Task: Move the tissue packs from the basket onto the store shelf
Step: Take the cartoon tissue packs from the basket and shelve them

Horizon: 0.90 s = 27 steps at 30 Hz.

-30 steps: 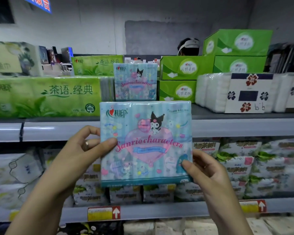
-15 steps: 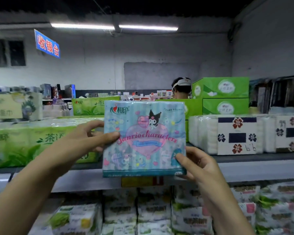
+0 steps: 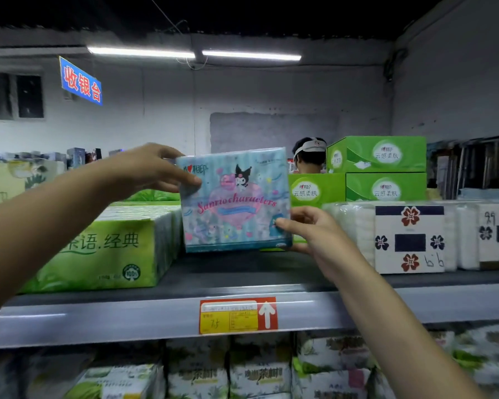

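Shelf (image 3: 242, 273) strip open between green pack (image 3: 104, 249), white packs (image 3: 409, 239); green boxes (image 3: 317, 189) seemingly behind.

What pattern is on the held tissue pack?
The tissue pack has pale blue stripes, a pink heart and cartoon characters; head view.

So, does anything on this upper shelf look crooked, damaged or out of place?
Nothing stands out. The blue tissue pack leans slightly, but only because the left hand and right hand hold it over the shelf. The big green pack and the white packs beside it stand straight, with wrappers intact as far as shows.
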{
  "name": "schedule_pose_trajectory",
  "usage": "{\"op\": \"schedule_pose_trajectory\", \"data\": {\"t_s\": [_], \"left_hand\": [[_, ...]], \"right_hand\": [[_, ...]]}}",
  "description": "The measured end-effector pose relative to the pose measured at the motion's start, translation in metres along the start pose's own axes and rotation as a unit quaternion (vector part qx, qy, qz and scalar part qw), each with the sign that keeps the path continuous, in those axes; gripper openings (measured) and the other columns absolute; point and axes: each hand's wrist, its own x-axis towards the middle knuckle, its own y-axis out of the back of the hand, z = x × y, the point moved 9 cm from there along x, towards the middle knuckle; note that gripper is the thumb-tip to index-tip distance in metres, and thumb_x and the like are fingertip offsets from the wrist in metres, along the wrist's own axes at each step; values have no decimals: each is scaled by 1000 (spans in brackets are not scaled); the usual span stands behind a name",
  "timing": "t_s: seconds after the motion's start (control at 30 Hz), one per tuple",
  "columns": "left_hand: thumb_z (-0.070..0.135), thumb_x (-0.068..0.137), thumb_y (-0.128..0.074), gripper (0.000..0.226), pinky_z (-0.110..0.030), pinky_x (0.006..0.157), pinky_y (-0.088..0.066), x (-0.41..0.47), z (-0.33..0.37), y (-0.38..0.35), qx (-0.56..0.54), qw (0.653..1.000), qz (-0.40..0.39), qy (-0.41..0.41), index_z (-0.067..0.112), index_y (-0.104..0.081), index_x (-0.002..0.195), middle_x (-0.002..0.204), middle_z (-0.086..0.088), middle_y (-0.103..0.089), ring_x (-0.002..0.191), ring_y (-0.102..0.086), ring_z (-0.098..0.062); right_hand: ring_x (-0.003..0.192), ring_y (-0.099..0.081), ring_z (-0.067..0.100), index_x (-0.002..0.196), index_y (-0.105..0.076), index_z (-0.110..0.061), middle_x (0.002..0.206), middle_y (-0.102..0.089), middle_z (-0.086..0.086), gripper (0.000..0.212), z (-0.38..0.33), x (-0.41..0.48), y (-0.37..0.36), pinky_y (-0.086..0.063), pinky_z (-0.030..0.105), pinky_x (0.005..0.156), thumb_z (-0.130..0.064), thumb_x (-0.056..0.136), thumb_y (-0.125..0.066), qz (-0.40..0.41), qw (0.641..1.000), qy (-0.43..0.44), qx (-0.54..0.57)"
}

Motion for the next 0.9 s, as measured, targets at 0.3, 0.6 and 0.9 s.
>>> {"op": "schedule_pose_trajectory", "data": {"t_s": [0.3, 0.6, 0.9], "left_hand": [[9, 80, -69, 34, -14, 61, -56, 48, -34, 11, 22, 999, 8, 42, -6, -62, 110, 96, -14, -71, 67, -71, -7], [8, 82, -69, 33, -23, 70, -59, 83, -47, 24, 60, 996, 30, 64, -7, -61, 111, 105, -20, -69, 93, -67, -26], [8, 81, -70, 18, -17, 66, -58, 82, -78, 39, 18, 997, 50, 62, 0, -62, 95, 97, -16, -71, 84, -69, -20]], "right_hand": [[87, -61, 18, 99, -55, -9, 96, -60, 3, 21, 9, 59, -9, -56, 43, 76, -6, 83, -68, 2, 994, -34, -106], [70, -58, 12, 109, -55, -2, 91, -62, 7, 23, 18, 95, -34, -50, 26, 52, -2, 87, -62, -21, 975, -74, -209], [95, -65, 33, 94, -65, 0, 97, -69, 17, 25, 30, 109, -48, -53, 48, 86, -20, 80, -71, -11, 943, 2, -333]]}}
